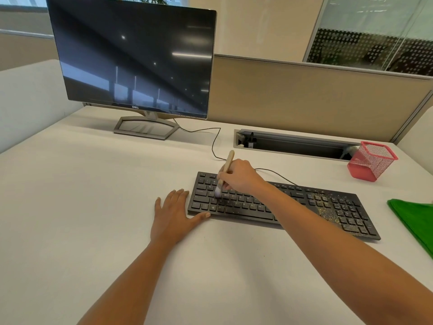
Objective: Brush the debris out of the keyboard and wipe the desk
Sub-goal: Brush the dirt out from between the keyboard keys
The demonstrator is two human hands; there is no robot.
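A black keyboard (339, 207) lies on the white desk (93, 195), angled down to the right. Yellowish debris (326, 207) is scattered over its right part, around the number pad. My right hand (241, 175) grips a wooden-handled brush (228, 161), whose pale bristles touch the keys at the keyboard's left end. My left hand (174, 213) lies flat on the desk, fingers spread, against the keyboard's left edge with the thumb along its front. A green cloth (414, 221) lies at the right edge of the desk.
A dark monitor (136, 57) on a grey stand is at the back left. The keyboard cable (215, 141) runs back toward it. A red mesh pen holder (371, 160) stands at the back right beside an open cable slot (293, 146). Partition panels enclose the desk.
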